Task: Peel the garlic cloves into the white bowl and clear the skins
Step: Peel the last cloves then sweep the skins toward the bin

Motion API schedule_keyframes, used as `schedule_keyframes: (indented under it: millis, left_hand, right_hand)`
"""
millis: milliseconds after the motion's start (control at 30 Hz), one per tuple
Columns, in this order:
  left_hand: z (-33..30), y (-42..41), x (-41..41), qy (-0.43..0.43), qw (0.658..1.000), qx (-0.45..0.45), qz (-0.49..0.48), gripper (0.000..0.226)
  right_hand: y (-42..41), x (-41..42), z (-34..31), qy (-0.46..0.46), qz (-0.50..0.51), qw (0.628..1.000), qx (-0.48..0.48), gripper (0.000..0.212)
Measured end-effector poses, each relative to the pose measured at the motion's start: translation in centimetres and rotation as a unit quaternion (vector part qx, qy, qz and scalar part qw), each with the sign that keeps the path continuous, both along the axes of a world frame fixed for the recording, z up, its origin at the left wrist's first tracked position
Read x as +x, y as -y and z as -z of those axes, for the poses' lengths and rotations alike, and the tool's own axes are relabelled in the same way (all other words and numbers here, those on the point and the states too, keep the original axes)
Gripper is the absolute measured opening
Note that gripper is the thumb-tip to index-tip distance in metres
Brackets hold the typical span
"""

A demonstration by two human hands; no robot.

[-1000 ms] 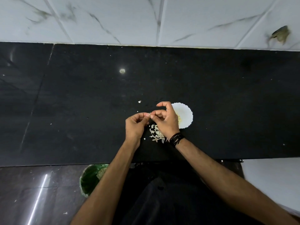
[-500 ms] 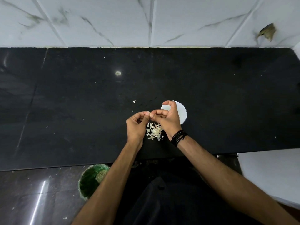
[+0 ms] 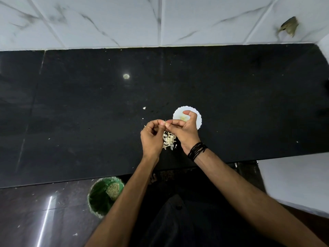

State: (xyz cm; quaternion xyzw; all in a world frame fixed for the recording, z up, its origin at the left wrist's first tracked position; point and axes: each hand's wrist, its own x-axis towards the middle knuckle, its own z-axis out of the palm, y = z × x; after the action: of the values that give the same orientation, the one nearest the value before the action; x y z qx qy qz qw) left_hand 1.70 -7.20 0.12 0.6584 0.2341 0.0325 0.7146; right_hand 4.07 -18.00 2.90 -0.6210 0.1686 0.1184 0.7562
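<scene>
Peeling step under way: over skins [image 3: 169, 141] heaped on the surface [image 3: 89, 122], left hand [image 3: 151, 138] and right hand [image 3: 185, 131] pinch one clove [image 3: 165, 123] between curled fingers; next, likely strip skin, drop clove into bowl [image 3: 199, 120] just beyond.

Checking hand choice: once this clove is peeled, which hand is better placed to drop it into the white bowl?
Right. The right hand already overlaps the white bowl; the left hand sits farther away, beside the skins. Both pinch the clove.
</scene>
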Motion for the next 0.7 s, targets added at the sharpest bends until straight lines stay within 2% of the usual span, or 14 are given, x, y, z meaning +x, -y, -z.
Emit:
schedule_keyframes:
  millis: [367,700]
  left_hand:
    - [-1.6,-0.3,-0.1,-0.004,0.999,-0.017,0.026,0.008]
    - [-2.8,0.2,0.3,0.012,0.989,-0.068,0.129,0.01]
  right_hand:
    - [1.1,0.6,-2.2,-0.087,-0.006,0.993,0.076,0.072]
    - [2.8,1.3,-2.8,-0.117,-0.039,0.988,0.098,0.068]
